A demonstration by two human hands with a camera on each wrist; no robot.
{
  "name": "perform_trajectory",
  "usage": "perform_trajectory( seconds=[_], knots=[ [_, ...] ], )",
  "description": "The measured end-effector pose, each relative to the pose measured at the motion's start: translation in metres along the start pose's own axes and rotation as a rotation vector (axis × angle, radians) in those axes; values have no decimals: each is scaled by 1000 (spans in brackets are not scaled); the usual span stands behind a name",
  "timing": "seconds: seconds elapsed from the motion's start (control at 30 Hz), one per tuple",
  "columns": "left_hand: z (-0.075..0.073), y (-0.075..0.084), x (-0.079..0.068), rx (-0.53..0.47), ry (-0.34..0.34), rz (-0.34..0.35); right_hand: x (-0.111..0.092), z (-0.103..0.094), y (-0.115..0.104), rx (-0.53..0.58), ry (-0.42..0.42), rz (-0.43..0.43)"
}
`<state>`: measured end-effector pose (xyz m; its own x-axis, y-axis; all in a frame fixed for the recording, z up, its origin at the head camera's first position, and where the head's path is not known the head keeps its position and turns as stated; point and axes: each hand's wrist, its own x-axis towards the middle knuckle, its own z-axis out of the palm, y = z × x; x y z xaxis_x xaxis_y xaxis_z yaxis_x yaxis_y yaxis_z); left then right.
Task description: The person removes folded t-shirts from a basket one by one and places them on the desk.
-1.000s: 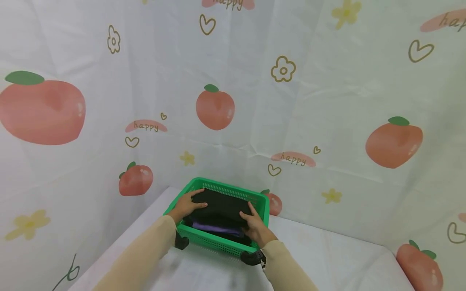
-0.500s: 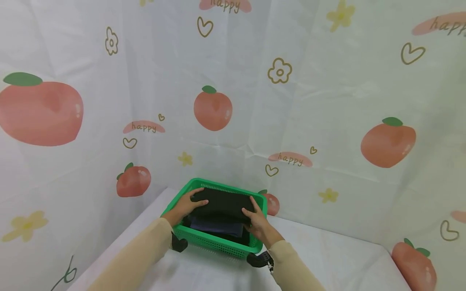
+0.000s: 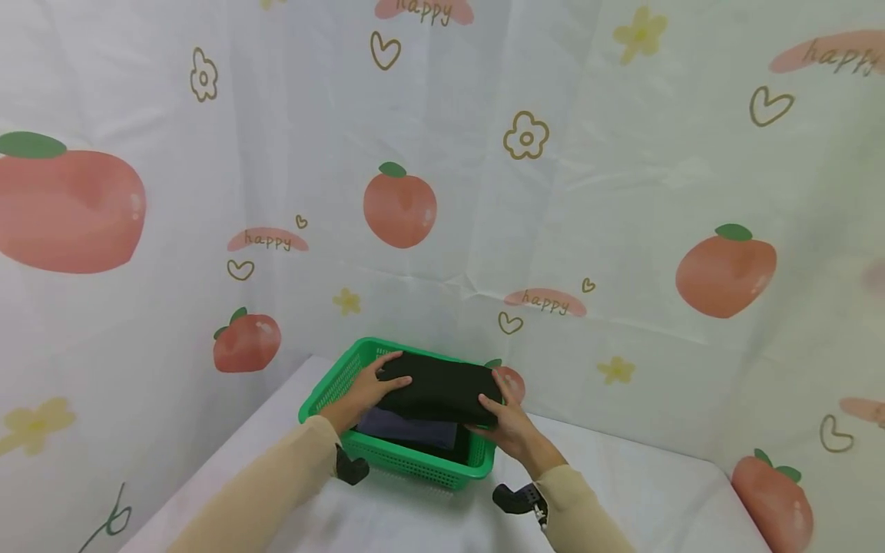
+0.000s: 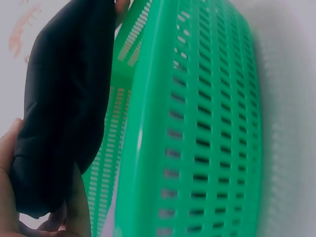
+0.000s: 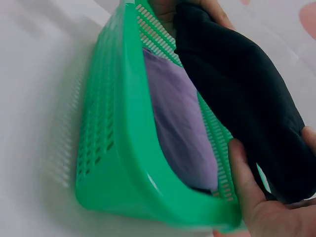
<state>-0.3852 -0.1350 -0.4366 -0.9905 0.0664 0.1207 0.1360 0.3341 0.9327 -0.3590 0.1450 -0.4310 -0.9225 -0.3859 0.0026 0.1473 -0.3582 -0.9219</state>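
Observation:
A folded black garment [image 3: 442, 390] is held between both hands over the green plastic basket [image 3: 415, 463]. My left hand [image 3: 365, 390] grips its left end, thumb on the near side. At the other end, my right hand [image 3: 513, 424] pinches it between thumb and fingers. The right wrist view shows the bundle [image 5: 242, 84] raised above the basket rim, thick and soft, sagging a little in the middle. Below it in the basket lies a folded purple garment [image 5: 182, 118], with something black beside and under it.
The basket stands on a white-covered table [image 3: 622, 491] close to a white curtain [image 3: 470, 230] printed with peaches, hearts and flowers. A black strap device [image 3: 520, 501] sits at the right wrist, and another [image 3: 351, 465] at the left.
Both hands have lifted the black garment from inside the basket and shifted it to the right. More of the purple garment's top now shows beneath it.

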Motion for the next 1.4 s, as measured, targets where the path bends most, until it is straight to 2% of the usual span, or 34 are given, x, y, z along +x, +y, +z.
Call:
perform_trajectory(
  seconds=[0.1, 0.23, 0.37, 0.6, 0.8, 1.1, 1.4],
  knots=[
    [7, 4, -1, -4, -12, 14, -7, -5, -5, 19, -23, -3],
    [17, 10, -2, -27, -28, 30, -14, -10, -9, 36, 17, 27],
    [27, 15, -4, -61, -72, 50, -23, -18, -11, 68, 41, 29],
    [43, 20, -6, -34, -96, 65, -38, -33, -14, 68, 64, 19],
    [57, 23, -4, 8, -133, 103, -46, -45, -16, 27, 97, 7],
    [72, 21, -5, 45, -181, 117, -55, -53, -16, -66, 141, -6],
    [85, 26, -5, 86, -228, 114, -63, -59, -21, -115, 155, 22]
  ],
)
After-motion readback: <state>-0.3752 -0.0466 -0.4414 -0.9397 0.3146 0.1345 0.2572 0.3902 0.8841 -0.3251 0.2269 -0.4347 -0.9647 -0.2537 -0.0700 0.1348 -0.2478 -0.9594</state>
